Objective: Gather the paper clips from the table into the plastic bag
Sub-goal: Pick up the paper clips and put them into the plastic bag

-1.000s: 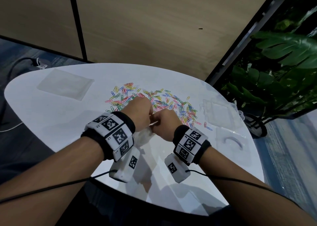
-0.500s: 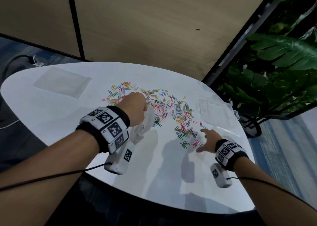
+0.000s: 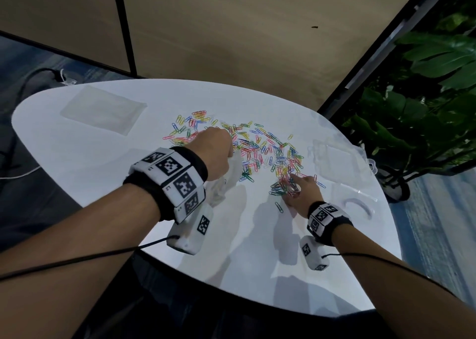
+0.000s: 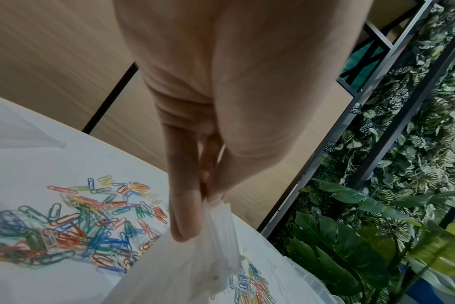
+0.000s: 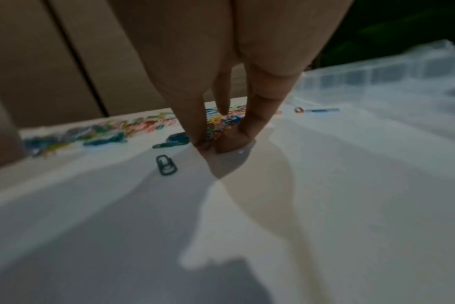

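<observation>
Several coloured paper clips [image 3: 257, 148] lie scattered across the middle of the white table [image 3: 103, 174]. My left hand [image 3: 213, 150] hangs over the heap's left part and pinches the top edge of a clear plastic bag [image 3: 226, 181], which droops down to the table. The left wrist view shows its thumb and fingers [image 4: 185, 216] closed on the bag [image 4: 208, 257], with clips [image 4: 86, 230] behind. My right hand [image 3: 292, 192] rests on the near right cluster, thumb and fingertips [image 5: 237, 139] drawn together on a bunch of clips. One dark clip [image 5: 166, 167] lies apart, just left of it.
A flat clear bag [image 3: 103, 109] lies at the table's far left. A clear plastic box [image 3: 337, 161] and another clear sleeve [image 3: 358, 202] sit by the right edge. Leafy plants [image 3: 425, 107] stand beyond that edge; a wood-panel wall runs behind.
My right hand let go of the bag, swung right and came down on the near right cluster of clips. My left hand kept the bag and stayed over the heap.
</observation>
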Available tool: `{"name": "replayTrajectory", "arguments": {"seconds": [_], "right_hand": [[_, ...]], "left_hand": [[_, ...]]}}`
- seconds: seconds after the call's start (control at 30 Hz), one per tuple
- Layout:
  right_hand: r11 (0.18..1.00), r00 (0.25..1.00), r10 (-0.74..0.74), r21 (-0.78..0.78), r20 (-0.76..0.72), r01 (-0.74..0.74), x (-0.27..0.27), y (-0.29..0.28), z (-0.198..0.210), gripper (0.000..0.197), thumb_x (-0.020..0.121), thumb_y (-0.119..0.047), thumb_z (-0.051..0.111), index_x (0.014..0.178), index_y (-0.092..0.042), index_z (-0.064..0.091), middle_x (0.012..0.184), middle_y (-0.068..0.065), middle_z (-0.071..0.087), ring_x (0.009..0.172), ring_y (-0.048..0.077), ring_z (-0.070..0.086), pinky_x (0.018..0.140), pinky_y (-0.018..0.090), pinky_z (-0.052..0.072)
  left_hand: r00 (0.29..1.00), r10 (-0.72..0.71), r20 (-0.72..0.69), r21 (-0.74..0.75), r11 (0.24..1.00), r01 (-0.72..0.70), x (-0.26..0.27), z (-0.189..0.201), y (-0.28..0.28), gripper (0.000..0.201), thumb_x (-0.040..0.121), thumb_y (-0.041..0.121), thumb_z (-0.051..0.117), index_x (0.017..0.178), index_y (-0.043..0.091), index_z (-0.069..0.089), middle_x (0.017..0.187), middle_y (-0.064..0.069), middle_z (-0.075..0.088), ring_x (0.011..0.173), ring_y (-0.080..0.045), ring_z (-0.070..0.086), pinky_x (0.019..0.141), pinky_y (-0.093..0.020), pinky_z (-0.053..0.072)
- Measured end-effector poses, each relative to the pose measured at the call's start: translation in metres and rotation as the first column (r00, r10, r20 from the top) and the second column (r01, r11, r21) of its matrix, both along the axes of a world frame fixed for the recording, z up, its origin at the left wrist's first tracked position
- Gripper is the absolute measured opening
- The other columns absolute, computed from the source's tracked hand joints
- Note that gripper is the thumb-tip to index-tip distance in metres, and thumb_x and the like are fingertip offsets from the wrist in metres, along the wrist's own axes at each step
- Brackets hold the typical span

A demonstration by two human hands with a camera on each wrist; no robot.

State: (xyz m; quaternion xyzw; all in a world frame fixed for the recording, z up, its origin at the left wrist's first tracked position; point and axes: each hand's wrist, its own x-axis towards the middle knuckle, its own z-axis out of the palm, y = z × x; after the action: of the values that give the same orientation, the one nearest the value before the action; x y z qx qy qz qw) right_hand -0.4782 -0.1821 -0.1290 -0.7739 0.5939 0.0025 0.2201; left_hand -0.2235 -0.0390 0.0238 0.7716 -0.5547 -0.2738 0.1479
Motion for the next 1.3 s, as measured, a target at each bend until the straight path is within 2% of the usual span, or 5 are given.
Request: {"name": "replayTrajectory", "arguments": {"seconds": [0.27, 0.47, 0.67, 0.83, 1.3], "right_hand": [[0.988, 0.969, 0.11, -0.081, -0.222, -0.131, 0.029, -0.01, 0.016, 0.018, 0.088, -0.01, 0.058, 0.08, -0.007, 0.073, 0.08, 0.01, 0.068, 0.077, 0.026, 0.063, 0.071, 0.027, 0.051], [0.982, 0.981, -0.185, 0.058, 0.052, 0.182, 0.0, -0.027, 0.029, 0.018, 0.081, -0.029, 0.074, 0.07, -0.016, 0.078, 0.071, 0.001, 0.074, 0.067, 0.014, 0.065, 0.074, 0.025, 0.055], [0.736, 0.492, -0.641, 0.654, 0.59, 0.175, 0.006, -0.029, 0.061, 0.026, 0.083, -0.005, 0.073, 0.103, 0.011, 0.068, 0.098, 0.022, 0.07, 0.087, 0.024, 0.072, 0.074, 0.024, 0.06], [0.687, 0.386, -0.617, 0.709, 0.686, -0.16, 0.052, 0.004, 0.104, 0.02, 0.092, -0.008, 0.063, 0.106, 0.006, 0.066, 0.088, 0.011, 0.07, 0.087, 0.015, 0.07, 0.077, 0.017, 0.056], [0.967, 0.836, -0.005, 0.216, 0.549, -0.136, 0.114, 0.073, 0.091, 0.014, 0.079, -0.002, 0.074, 0.088, -0.012, 0.077, 0.073, 0.004, 0.073, 0.064, 0.012, 0.07, 0.068, 0.022, 0.056]], "left_hand": [[0.999, -0.024, 0.043, 0.032, 0.999, 0.022, 0.006, -0.002, -0.001, 0.025, 0.09, -0.006, 0.053, 0.089, 0.017, 0.064, 0.092, -0.009, 0.066, 0.093, -0.029, 0.072, 0.083, -0.032, 0.058], [0.999, -0.017, 0.033, 0.02, 1.0, 0.017, 0.005, -0.004, -0.002, 0.024, 0.091, -0.005, 0.053, 0.095, 0.012, 0.07, 0.108, -0.014, 0.072, 0.096, -0.029, 0.071, 0.087, -0.035, 0.058], [0.999, -0.03, 0.034, 0.04, 0.999, 0.028, 0.001, -0.003, -0.007, 0.029, 0.09, -0.006, 0.053, 0.099, 0.012, 0.073, 0.088, -0.009, 0.063, 0.095, -0.029, 0.072, 0.083, -0.033, 0.057], [0.999, -0.035, 0.029, 0.053, 0.998, 0.034, -0.004, -0.007, -0.01, 0.03, 0.088, -0.008, 0.052, 0.088, 0.02, 0.06, 0.087, -0.005, 0.054, 0.072, -0.025, 0.059, 0.074, -0.03, 0.055], [0.994, 0.029, -0.109, -0.01, 1.0, -0.03, -0.011, -0.013, -0.009, 0.02, 0.088, -0.002, 0.06, 0.09, 0.006, 0.079, 0.09, -0.014, 0.073, 0.081, -0.029, 0.074, 0.079, -0.04, 0.062]]}}
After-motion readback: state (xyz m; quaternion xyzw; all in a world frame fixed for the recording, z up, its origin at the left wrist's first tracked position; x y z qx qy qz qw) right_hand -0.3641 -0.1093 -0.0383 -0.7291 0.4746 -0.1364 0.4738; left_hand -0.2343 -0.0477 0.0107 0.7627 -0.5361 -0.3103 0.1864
